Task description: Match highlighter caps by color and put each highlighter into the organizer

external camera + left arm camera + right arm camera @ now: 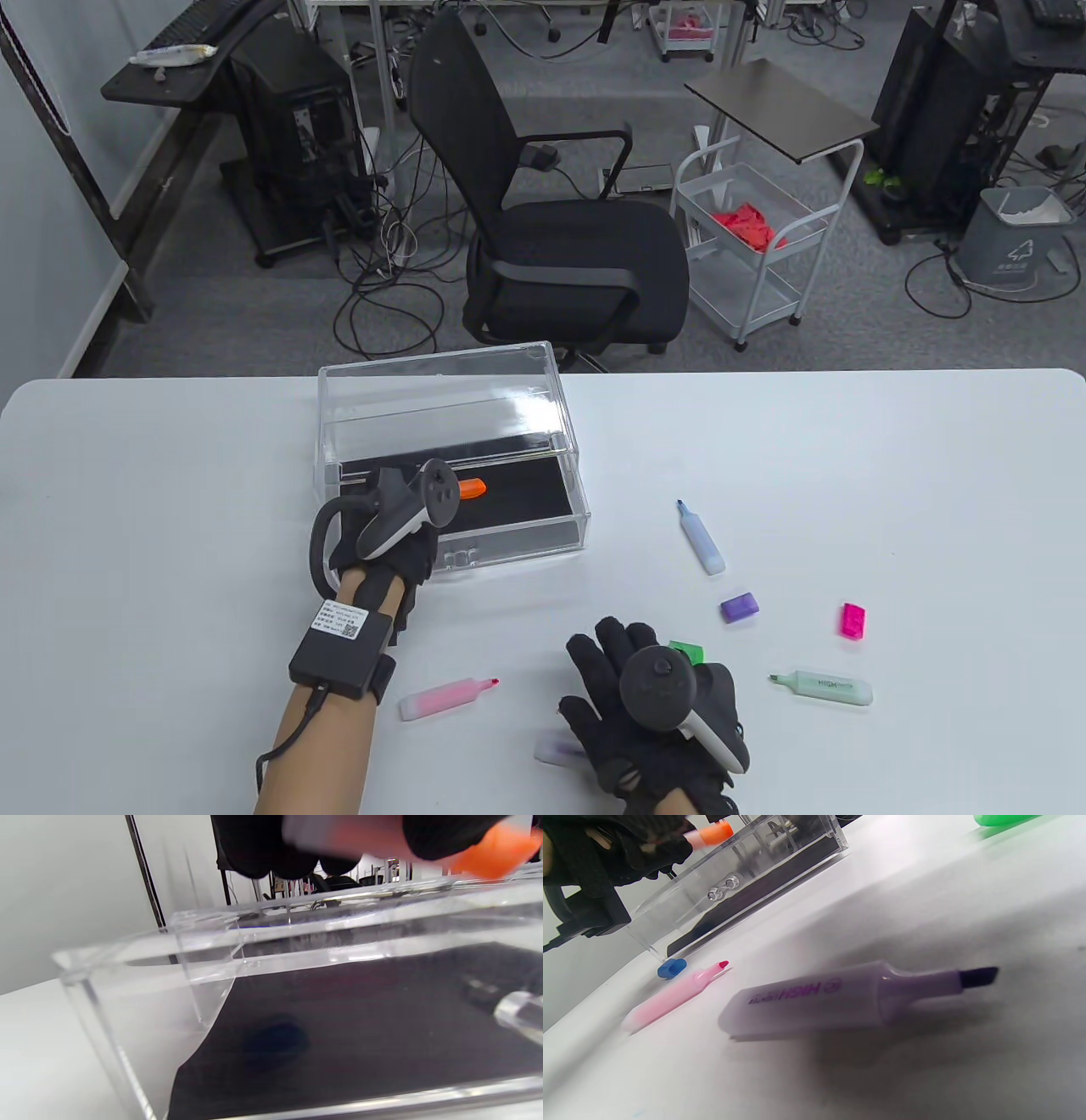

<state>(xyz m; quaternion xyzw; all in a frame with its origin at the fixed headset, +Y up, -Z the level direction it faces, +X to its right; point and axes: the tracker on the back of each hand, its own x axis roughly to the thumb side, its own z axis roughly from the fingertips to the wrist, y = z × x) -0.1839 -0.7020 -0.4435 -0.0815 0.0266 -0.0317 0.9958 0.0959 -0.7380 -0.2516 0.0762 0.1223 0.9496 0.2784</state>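
My left hand (386, 552) grips a highlighter with an orange cap (472, 488) over the pulled-out drawer of the clear acrylic organizer (441, 407). In the left wrist view the orange highlighter (496, 853) hangs just above the drawer's black lining (339, 1027). My right hand (619, 679) hovers with spread fingers over an uncapped purple highlighter (556, 749), which lies free on the table (840, 997). An uncapped pink highlighter (445, 698) lies between my hands. To the right lie an uncapped blue highlighter (702, 539) and an uncapped green highlighter (823, 686).
Loose caps lie on the white table: purple cap (739, 606), pink cap (853, 621), green cap (687, 652), and a blue cap (671, 968) by the drawer front. An office chair (551, 229) stands beyond the far edge.
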